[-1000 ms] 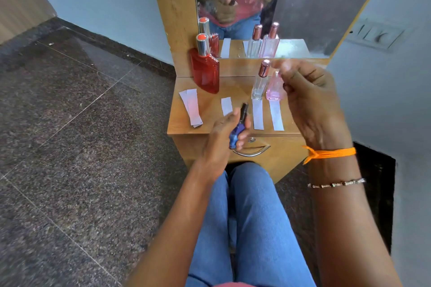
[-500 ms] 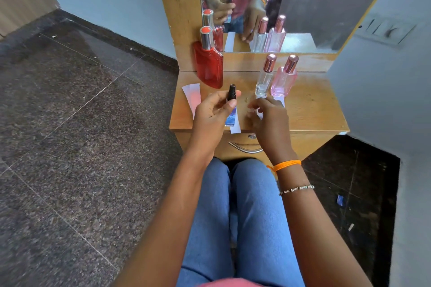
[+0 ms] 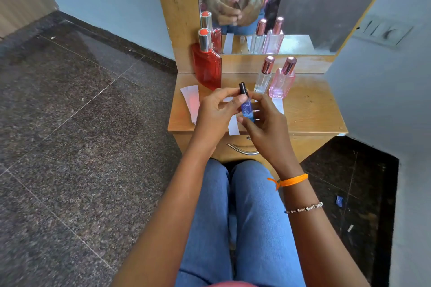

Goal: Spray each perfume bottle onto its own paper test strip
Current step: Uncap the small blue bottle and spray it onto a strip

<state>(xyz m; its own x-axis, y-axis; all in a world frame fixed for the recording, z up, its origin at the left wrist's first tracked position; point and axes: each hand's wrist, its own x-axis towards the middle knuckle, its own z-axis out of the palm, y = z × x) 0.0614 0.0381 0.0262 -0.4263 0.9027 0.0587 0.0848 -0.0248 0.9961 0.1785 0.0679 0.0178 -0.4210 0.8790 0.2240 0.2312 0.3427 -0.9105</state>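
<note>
Both hands, the left hand (image 3: 217, 112) and the right hand (image 3: 263, 121), hold the small blue bottle (image 3: 246, 109) upright above a paper strip (image 3: 233, 126) at the near edge of the surface (image 3: 310, 109). It seems ready for spraying; next, the nozzle must aim at that strip.

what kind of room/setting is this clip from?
Probably a home dressing corner, not a lab or shop: a small wooden dressing table with a drawer handle, a mirror mounted above it, and a granite-look tiled floor. The person sits facing it with perfume bottles lined up.
</note>
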